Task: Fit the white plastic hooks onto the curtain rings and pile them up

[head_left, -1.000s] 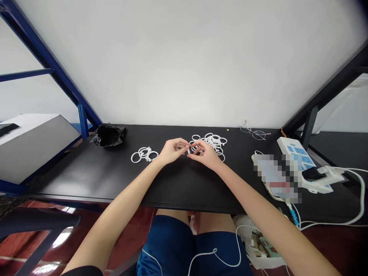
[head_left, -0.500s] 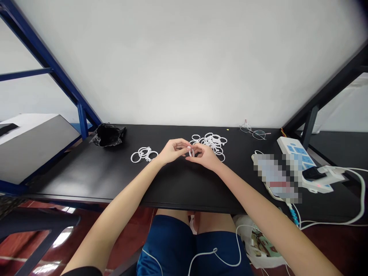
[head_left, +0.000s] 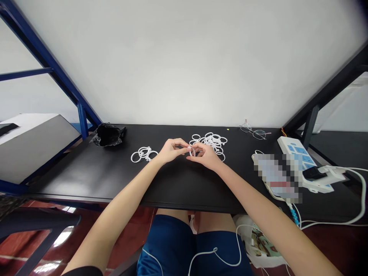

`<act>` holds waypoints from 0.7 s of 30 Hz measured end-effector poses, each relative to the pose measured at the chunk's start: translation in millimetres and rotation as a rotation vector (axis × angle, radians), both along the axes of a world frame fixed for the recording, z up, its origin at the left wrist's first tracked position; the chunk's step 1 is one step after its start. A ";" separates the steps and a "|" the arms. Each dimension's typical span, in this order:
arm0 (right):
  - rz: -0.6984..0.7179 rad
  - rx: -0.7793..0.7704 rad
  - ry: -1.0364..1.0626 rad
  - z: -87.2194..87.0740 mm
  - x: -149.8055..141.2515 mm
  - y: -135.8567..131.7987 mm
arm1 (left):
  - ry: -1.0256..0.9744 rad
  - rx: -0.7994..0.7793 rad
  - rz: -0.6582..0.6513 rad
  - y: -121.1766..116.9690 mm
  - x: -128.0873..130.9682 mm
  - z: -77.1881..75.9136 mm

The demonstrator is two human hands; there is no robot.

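Observation:
A small white plastic ring, looking like a curtain ring, is held upright between my two hands above the black table. My left hand pinches its upper left edge between thumb and fingers. From the other side, my right hand grips it with curved fingers and thumb. Behind my right hand lies a heap of similar white rings, partly covered by it. Beside my left forearm rests a smaller group of white rings, some with small knobs showing.
A crumpled black plastic bag stands at the back left of the black table. Glasses lie at the back right. Further right are a blurred phone, a power strip and white cables.
The ring has turned slightly in my fingers and now shows more of its round face. My hands have barely shifted; both groups of rings lie as before.

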State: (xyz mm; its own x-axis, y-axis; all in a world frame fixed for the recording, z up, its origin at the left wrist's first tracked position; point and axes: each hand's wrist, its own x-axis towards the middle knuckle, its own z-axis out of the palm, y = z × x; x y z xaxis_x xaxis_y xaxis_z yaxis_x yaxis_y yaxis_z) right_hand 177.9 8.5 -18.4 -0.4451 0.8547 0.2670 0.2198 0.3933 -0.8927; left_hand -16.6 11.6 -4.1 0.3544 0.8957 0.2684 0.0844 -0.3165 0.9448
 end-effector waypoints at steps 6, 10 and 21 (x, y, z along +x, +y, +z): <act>-0.006 -0.007 0.001 1.2 0.8 0.0 | -0.009 0.032 0.012 0.6 0.4 -1.7; 0.002 -0.015 0.005 2.8 0.9 -0.5 | 0.001 0.054 0.025 1.0 0.7 -2.6; -0.098 0.005 0.045 -2.9 -3.5 0.4 | 0.018 -0.004 0.048 3.0 -1.1 -2.7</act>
State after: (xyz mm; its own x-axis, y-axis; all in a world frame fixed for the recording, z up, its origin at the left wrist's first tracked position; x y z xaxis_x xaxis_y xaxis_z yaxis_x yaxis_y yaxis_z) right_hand 174.4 8.9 -21.4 -0.3474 0.8921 0.2889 0.2174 0.3763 -0.9006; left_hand -17.7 14.7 -6.9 0.3155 0.9129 0.2591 0.1169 -0.3083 0.9441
